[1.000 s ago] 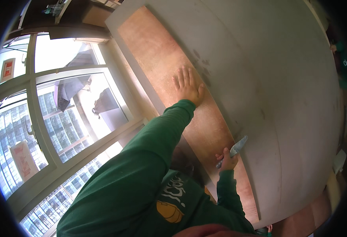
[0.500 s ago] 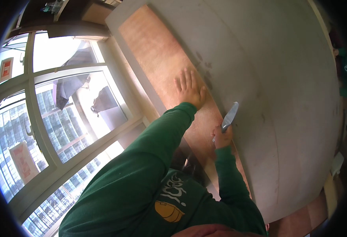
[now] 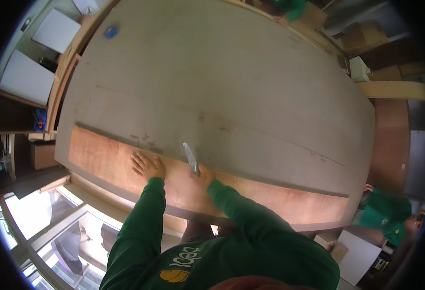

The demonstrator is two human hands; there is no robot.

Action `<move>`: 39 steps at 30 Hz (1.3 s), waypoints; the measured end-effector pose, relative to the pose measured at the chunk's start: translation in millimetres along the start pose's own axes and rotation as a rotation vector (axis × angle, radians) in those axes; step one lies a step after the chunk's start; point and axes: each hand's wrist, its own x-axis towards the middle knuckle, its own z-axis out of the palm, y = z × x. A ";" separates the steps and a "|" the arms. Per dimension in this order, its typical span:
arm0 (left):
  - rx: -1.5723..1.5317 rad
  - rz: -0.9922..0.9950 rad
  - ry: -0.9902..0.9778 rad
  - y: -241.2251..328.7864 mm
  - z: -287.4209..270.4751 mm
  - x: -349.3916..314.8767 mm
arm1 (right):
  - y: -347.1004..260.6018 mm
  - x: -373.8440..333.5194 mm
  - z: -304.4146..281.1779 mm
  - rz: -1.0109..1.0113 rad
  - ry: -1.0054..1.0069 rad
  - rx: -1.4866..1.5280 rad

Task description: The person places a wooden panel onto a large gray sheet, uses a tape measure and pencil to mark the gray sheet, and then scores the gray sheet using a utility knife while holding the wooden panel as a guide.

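Note:
A long, thin strip of orange-brown wood (image 3: 280, 199), like veneer, lies along the near edge of a large grey tabletop (image 3: 212, 77). My left hand (image 3: 148, 167) rests flat on the strip, left of its middle, with fingers spread near its far edge. To the right of it, my right hand (image 3: 203, 177) is closed round a knife-like tool (image 3: 190, 155) with a silver-grey blade. The blade points away from me over the strip's far edge. Its handle is hidden in my fingers, and I cannot tell whether the blade touches the table.
A small blue roll (image 3: 111, 32) lies at the table's far left. One person in green (image 3: 386, 212) is at the right edge, and another person's green sleeve (image 3: 292, 8) shows at the far side. White panels (image 3: 57, 30) stand at left; a window (image 3: 57, 227) is at lower left.
The view has turned, so the strip now runs left to right and more of the table shows. My left hand still lies flat on the strip; my right still grips the knife-like tool.

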 end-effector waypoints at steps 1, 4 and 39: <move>-0.061 0.017 -0.040 0.0 -5.3 2.4 | 2.8 -1.7 -1.3 -0.049 0.030 0.004; -0.158 0.074 -0.134 2.5 -35.3 0.6 | 22.1 -4.0 -4.4 0.017 0.027 -0.094; -0.022 -0.018 0.062 -3.1 -4.1 9.9 | 21.9 8.5 18.3 0.290 -0.014 0.328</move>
